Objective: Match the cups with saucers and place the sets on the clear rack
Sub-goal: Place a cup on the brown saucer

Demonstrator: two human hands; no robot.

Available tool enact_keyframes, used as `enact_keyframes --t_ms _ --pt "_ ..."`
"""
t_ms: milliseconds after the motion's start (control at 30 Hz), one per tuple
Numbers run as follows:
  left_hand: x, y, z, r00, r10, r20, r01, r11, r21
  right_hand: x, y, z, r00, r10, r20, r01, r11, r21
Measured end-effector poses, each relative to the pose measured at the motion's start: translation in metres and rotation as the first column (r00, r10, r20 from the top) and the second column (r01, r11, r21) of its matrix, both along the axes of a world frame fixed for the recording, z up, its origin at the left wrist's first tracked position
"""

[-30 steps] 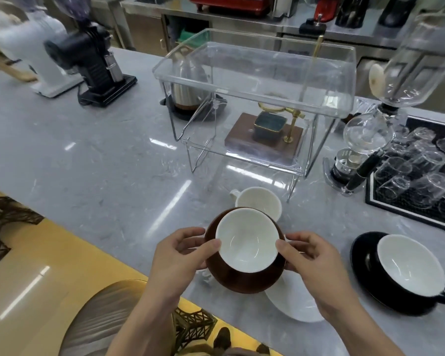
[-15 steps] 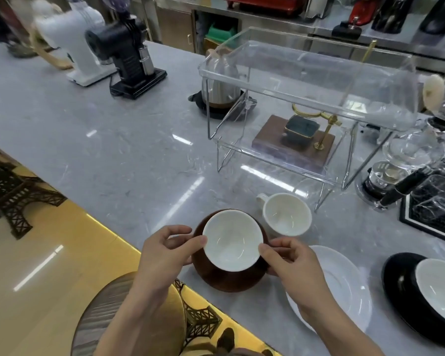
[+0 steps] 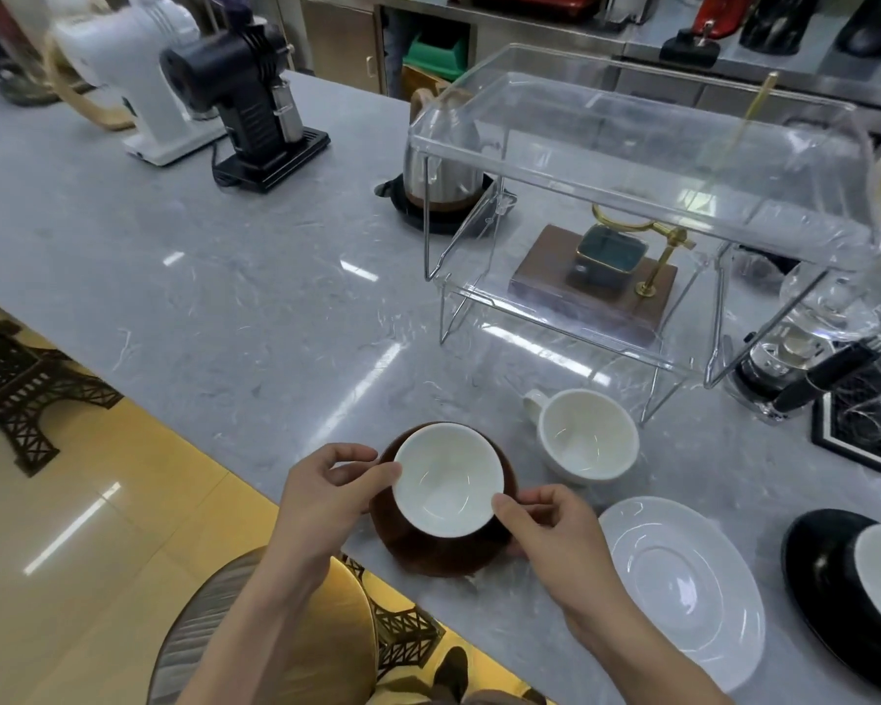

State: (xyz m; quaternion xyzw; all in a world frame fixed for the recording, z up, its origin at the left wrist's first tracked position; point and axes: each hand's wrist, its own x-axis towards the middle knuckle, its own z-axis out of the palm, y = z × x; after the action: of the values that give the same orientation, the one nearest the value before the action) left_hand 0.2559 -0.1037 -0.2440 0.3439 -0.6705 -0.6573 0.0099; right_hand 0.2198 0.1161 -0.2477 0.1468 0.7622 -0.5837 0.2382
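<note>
Brown cup-and-saucer set (image 3: 443,506): held a second ago above the white saucer (image 3: 682,572) and overlapping it; now left of it, apart, over bare counter (image 3: 225,277).
Left hand (image 3: 326,501), right hand (image 3: 550,531): moved left with the set, grip on its two sides as before.
White saucer: formerly half hidden under the set, now fully exposed.

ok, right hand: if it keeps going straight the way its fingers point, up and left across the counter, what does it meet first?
The right hand already touches the brown-and-white cup at its near right rim, so that cup comes first. The left hand holds the opposite side. Depth is unclear beyond that.
</note>
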Motion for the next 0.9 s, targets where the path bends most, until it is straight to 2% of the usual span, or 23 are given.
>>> enact_keyframes --t_ms 667,900 --pt "-0.01 0.001 -0.004 0.999 -0.007 0.041 0.005 0.999 0.033 -0.011 0.0 -0.002 0.999 0.006 0.036 -0.008 0.999 0.048" --pt "-0.006 0.005 -0.006 0.999 0.02 0.034 -0.02 1.0 -0.001 -0.012 0.001 -0.001 0.999 0.039 0.032 -0.04 0.998 0.048"
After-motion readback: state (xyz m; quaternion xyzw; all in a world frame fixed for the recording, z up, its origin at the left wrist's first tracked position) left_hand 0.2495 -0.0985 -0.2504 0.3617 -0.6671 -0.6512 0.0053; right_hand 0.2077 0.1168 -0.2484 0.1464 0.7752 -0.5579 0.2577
